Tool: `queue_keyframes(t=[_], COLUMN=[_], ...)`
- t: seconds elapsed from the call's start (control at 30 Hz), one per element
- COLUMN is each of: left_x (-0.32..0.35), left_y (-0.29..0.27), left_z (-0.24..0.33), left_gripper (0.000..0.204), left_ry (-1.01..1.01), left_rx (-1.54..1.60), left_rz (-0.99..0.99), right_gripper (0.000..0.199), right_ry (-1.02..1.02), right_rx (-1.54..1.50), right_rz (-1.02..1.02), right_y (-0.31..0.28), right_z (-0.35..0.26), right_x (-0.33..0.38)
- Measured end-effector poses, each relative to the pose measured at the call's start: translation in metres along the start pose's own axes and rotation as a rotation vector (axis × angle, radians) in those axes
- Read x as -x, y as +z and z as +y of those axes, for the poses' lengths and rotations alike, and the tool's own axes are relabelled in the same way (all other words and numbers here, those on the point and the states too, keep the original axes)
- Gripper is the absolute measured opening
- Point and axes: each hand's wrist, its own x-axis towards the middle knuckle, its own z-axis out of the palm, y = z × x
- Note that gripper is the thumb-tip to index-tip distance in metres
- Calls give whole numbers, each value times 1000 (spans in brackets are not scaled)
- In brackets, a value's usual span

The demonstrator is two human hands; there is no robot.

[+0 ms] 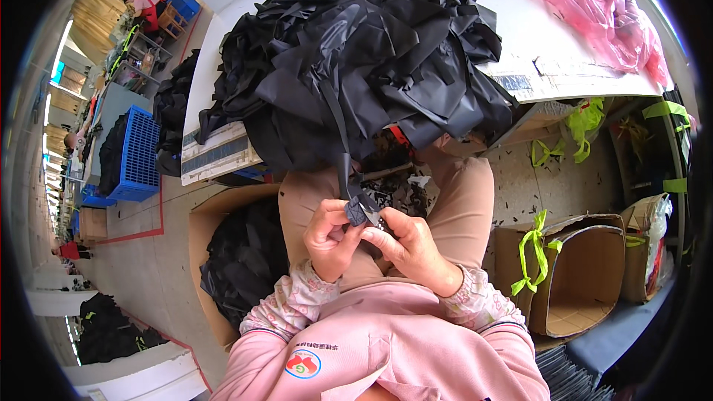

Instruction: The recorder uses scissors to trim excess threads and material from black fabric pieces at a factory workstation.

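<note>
Both hands pinch the end of a black strap over the lap

The left hand (332, 238) and the right hand (411, 246) meet just above the person's knees, fingers curled in tight. Between the fingertips sits a small grey buckle (357, 213) on the end of a black strap (343, 156). The left thumb and forefinger close on the buckle's left edge; the right fingers press the strap end just to the right of it. Neither hand is spread at all.

The strap runs long and narrow, nearly straight up and away from the fingers, its far end lost in the heap of black bags (364, 52) on the white table (535, 44) beyond the hands. Its near end points down toward the person's chest.

To the left of the left hand, a cardboard box (204, 226) holds more black cloth. Well to the right of the right hand stands an open box with green ties (583, 275). Pink plastic (594, 7) lies at the table's far right
</note>
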Motion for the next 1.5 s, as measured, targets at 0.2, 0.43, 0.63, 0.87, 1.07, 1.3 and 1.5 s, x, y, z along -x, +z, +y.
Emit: queue_keyframes(t=[0.2,0.43,0.63,0.87,1.07,1.3,1.5], left_x=[1,2,-10,-21,-23,-20,-19], left_y=[-2,-9,-7,-17,-19,-19,-19], left_z=[0,-1,5,2,2,0,1], left_gripper=[17,19,14,13,14,13,10], left_ry=[6,14,-84,-219,-328,-432,-457], left_rx=[8,-61,180,437,470,514,494], left_rz=[-49,-90,-150,-322,-438,-498,-507], right_gripper=[22,21,32,36,41,40,37], right_ry=[-2,54,196,86,-92,-179,-199], right_rx=[42,7,-99,103,452,561,566], right_rz=[-33,-24,-74,-245,-276,-300,-316], right_y=[-3,-3,-20,-45,-58,-58,-57], right_z=[-3,0,-13,-16,-27,-28,-22], right_x=[-1,2,-1,-8,-10,-11,-10])
